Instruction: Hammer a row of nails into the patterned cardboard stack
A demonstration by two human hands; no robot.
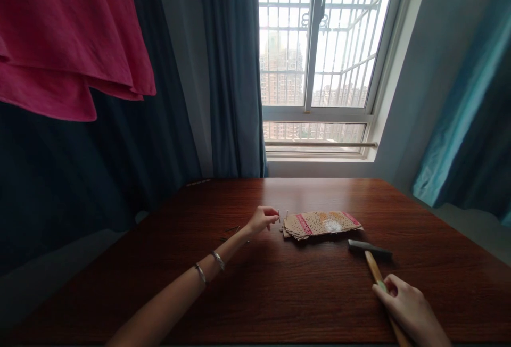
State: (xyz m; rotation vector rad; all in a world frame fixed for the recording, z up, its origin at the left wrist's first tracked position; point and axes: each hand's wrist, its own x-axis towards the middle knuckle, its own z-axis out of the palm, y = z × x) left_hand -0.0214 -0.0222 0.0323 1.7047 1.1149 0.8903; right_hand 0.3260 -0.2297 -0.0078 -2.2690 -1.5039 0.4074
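Taking the flat stack of tan, speckled cardboard with pink bands [315,221] as the clock's centre on the reddish-brown wooden counter [295,294], the left hand [261,220] is at nine o'clock, its grip pinching a thin dark metal nail [278,215] between thumb and fingertips, just beside the cardboard. A second thin nail [287,214] stands upright at the cardboard's nine o'clock end. Several loose dark nails [230,233] lie farther out at nine. Toward four o'clock, the right hand [411,304] has its grip wrapped around the wooden handle of a grey-headed hammer [372,263]; whether the head touches the counter, I cannot tell.
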